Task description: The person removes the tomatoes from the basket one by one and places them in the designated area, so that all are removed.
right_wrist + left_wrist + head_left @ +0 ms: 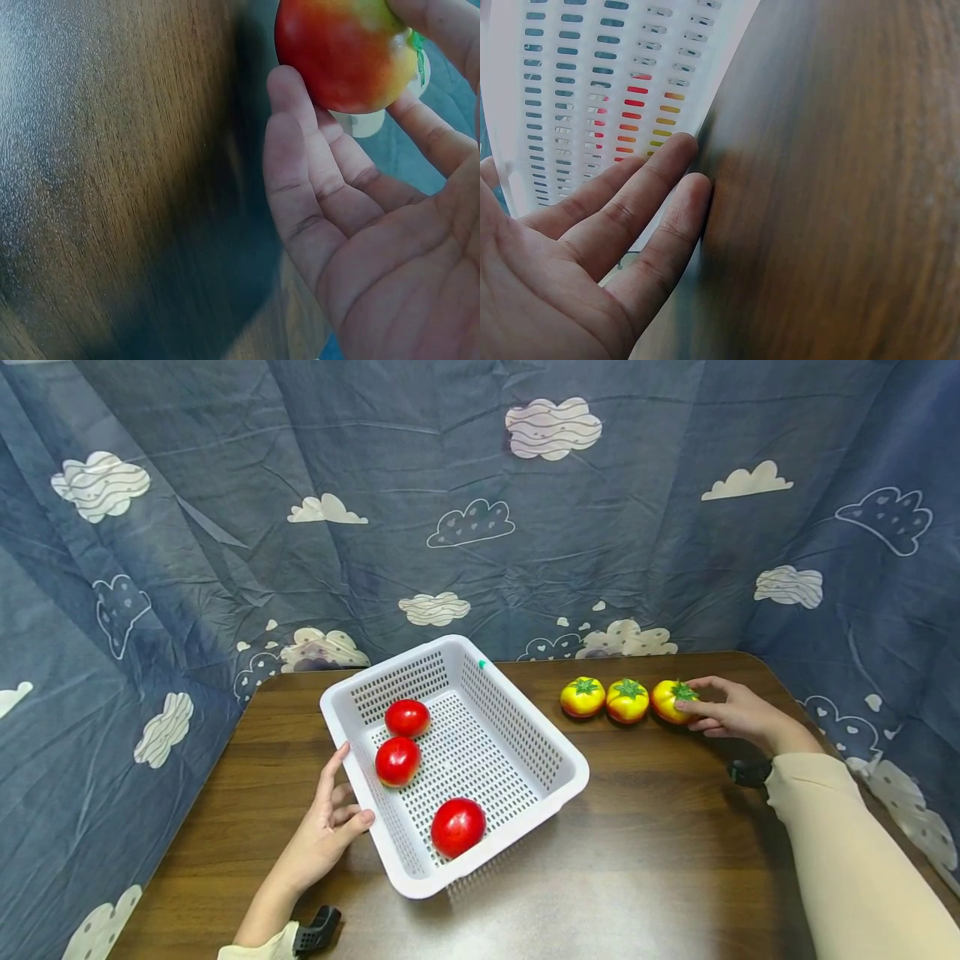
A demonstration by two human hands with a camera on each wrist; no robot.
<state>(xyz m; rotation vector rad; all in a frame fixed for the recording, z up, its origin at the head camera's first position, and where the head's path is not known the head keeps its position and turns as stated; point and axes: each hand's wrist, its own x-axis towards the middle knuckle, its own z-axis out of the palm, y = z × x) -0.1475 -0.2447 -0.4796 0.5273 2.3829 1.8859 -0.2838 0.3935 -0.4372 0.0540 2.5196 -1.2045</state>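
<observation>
A white perforated plastic basket (480, 756) sits at an angle on the table. My left hand (322, 827) is at its left side, thumb and index finger at the rim; in the left wrist view the other fingers (660, 172) lie fairly straight along the outer wall. My right hand (738, 714) pinches a yellow-and-red tomato (667, 700) with a green leafy top, at the end of a short row. In the right wrist view, the tomato (337, 56) shows its red side between thumb and fingers.
Two similar tomatoes, one in the middle (627, 702) and one at the left (582, 697), stand beside the held one. Three red tomatoes (458, 827) lie inside the basket, near its left and front walls. A dark cloud-patterned curtain (480, 568) hangs behind the brown wooden table (637, 860).
</observation>
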